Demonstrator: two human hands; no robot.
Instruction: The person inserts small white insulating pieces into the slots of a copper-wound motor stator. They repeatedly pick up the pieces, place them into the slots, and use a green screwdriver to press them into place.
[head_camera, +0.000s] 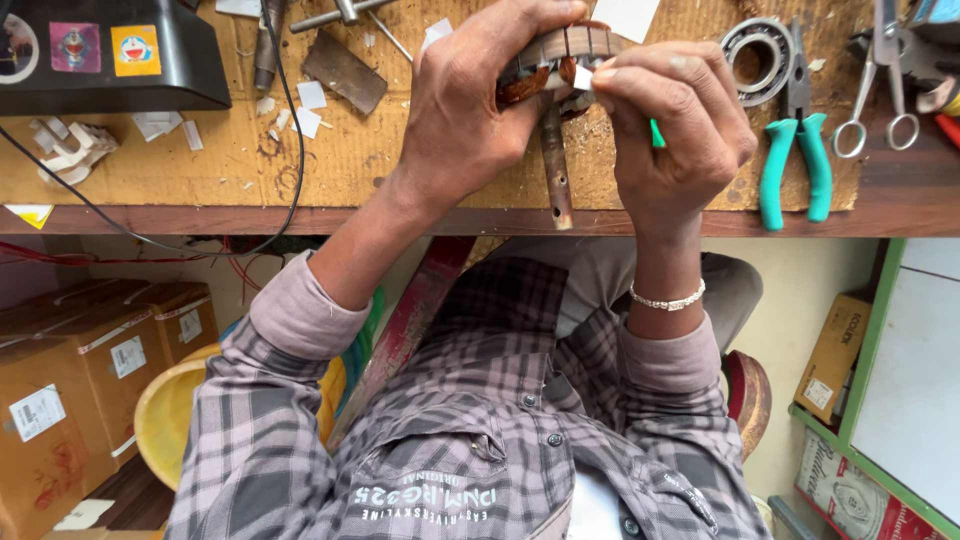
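Note:
My left hand (470, 110) grips a motor armature (560, 55) with copper windings and a laminated core, held over the wooden bench (330, 160). Its steel shaft (556, 170) points toward the bench's near edge. My right hand (680, 120) is closed beside the core; its fingertips pinch a small white paper slip (583, 78) against the armature. A bit of a green tool handle (657, 133) shows between that hand's fingers; the rest of it is hidden.
Green-handled pliers (795, 160), a ball bearing (757, 60) and scissors (880, 90) lie at the right. A black box with stickers (110, 55), white paper scraps (300, 108) and a metal plate (345, 72) lie at the left. Cardboard boxes (70, 390) and a yellow tub (170, 415) sit under the bench.

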